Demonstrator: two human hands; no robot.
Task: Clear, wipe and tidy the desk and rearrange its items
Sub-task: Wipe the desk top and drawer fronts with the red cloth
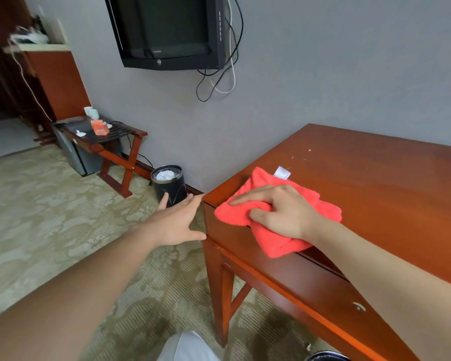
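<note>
Your right hand [284, 212] presses the red cloth [271, 241], fold pinched at the thumb, on the desk [375, 191] corner — your left hand [176, 220] spread open at the cloth's 9 o'clock, off the edge, likely to catch swept crumbs [293, 157].

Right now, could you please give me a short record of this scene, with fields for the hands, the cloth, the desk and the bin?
right hand: holds the red cloth down near the desk's left front corner
left hand: open, fingers straight, just off the desk's left end
red cloth: bunched, part hanging over the front edge, white label showing
desk: wooden, a few crumbs on top beyond the cloth
bin: black, left of the desk, white paper inside
</note>
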